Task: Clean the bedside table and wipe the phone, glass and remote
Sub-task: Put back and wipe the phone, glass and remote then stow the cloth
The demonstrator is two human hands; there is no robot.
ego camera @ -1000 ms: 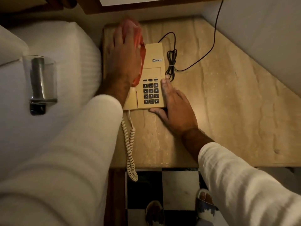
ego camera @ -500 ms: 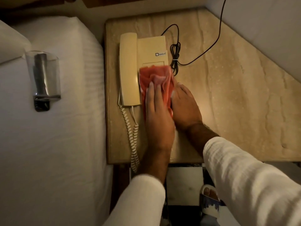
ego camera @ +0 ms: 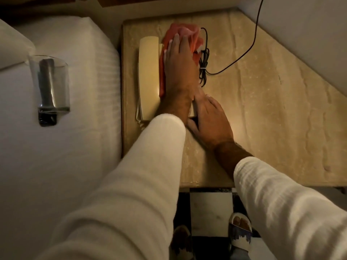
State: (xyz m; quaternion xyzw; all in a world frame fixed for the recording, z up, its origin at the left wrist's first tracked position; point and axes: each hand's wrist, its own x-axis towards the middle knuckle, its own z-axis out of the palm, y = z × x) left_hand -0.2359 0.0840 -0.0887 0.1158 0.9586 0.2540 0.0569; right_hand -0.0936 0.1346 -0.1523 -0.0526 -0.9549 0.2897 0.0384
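Bedding [ego camera: 62,147] filled the left side, and on it lay the glass [ego camera: 49,83] on its side with the dark remote [ego camera: 47,91] tucked inside, probably set there to free the table for wiping; neither looked dealt with yet. Just beside the bed stood the bedside table [ego camera: 262,109], its marble top carrying the beige phone [ego camera: 148,77] near the left edge, handset seated in its cradle. Over the phone's body the left hand [ego camera: 180,66] lay flat, fingers extended, pressing the orange cloth [ego camera: 185,32] down rather than gripping it, which suits a wiping stroke toward the far end. Right of it the bundled black cord [ego camera: 203,68] trailed off across the table. Nearest, the right hand [ego camera: 210,121] rested open against the phone's near corner, apparently bracing it against sliding.
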